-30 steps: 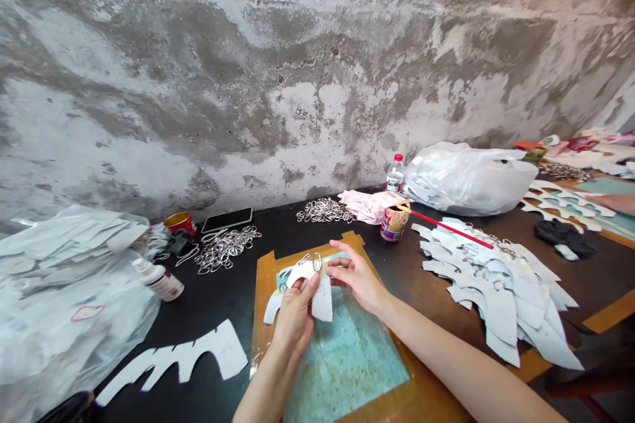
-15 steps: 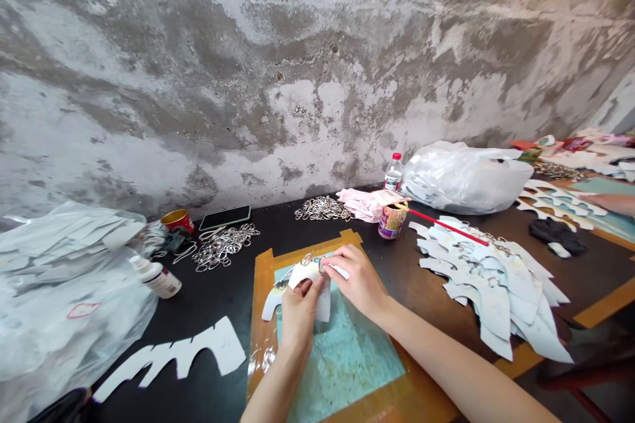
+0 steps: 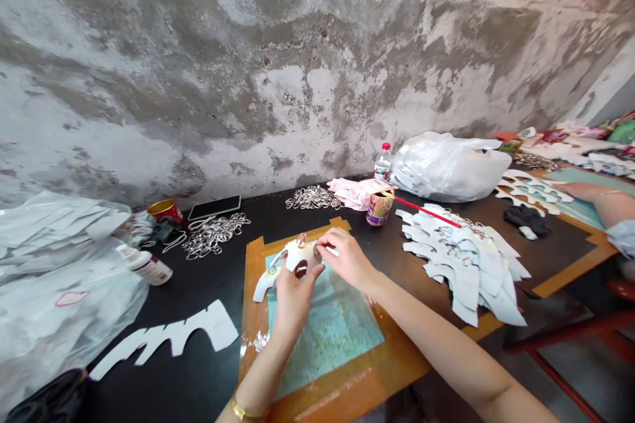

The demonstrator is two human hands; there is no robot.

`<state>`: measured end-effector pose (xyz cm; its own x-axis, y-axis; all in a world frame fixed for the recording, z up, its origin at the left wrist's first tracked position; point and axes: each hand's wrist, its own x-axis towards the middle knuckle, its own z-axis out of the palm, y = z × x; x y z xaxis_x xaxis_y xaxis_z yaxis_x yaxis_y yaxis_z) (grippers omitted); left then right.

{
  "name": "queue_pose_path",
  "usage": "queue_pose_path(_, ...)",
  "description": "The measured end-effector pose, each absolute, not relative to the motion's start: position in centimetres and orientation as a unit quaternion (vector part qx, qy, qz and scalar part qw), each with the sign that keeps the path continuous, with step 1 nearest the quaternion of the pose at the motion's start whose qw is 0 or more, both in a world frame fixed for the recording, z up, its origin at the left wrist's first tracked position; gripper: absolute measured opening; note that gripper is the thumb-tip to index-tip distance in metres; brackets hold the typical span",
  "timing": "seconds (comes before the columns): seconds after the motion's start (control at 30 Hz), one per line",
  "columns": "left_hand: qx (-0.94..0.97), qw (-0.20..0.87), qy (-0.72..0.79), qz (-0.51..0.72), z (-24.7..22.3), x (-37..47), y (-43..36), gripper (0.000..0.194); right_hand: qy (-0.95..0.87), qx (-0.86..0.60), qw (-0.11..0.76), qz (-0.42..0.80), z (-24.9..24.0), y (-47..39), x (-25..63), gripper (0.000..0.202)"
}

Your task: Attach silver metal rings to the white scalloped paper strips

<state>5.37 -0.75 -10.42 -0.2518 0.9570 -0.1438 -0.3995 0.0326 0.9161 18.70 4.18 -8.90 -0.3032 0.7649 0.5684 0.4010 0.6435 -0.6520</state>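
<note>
My left hand (image 3: 294, 294) grips a white curved cut-out strip (image 3: 262, 285) from below, thumb and fingers closed on it over the blue-green mat (image 3: 330, 337). A metal ring (image 3: 302, 240) stands in the strip's upper edge, and more metal shows farther left on it. With fingertips pinched, my right hand (image 3: 347, 258) holds another metal ring (image 3: 316, 248) at the strip's right end; the fingers partly cover this ring. A second white strip (image 3: 173, 332) with slots and scalloped edge lies flat to the left of the mat.
Piles of metal rings (image 3: 213, 234) lie behind the mat. White strips with rings (image 3: 471, 261) are heaped right, beside a purple cup (image 3: 380, 208) with a red stick. A glue-like bottle (image 3: 149, 267) and plastic bag (image 3: 64, 317) are left. Another person's arm (image 3: 595, 195) reaches in at right.
The view has shifted, moving most things slightly left and up. The strip has turned in my left hand, and my right fingers stay at the ring. More of the other person's arm shows.
</note>
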Motion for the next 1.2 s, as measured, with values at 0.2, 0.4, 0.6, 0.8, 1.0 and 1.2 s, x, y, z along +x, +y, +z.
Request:
queue_pose_path(0.2,0.44,0.392,0.514,0.624,-7.1,5.5,-4.3,0.053,-0.841,-0.37,0.337,0.206,-3.0,1.7,22.2,0.017)
queue_pose_path(0.4,0.246,0.559,0.489,0.623,-10.7,9.1,-15.3,0.042,-0.92,-0.341,0.122,0.15,-5.3,-2.0,23.8,0.011)
queue_pose_path(0.6,0.486,0.524,0.52,0.468,-14.7,9.7,-20.6,0.022,-0.949,-0.297,0.002,0.11,-11.2,-1.8,23.0,0.016)
queue_pose_path(0.8,0.772,0.098,0.536,0.328,-12.8,9.3,-14.8,0.018,-0.959,-0.256,0.011,0.124,-11.7,0.1,23.2,0.015)
queue_pose_path(1.0,0.731,0.032,0.628,0.266,-13.0,9.9,-10.3,0.019,-0.963,-0.243,0.05,0.103,-12.2,-0.3,23.7,0.018)
queue_pose_path(1.2,0.706,0.04,0.658,0.259,-14.6,10.8,-9.5,0.033,-0.964,-0.241,0.089,0.071,-13.1,-1.1,24.3,0.028)
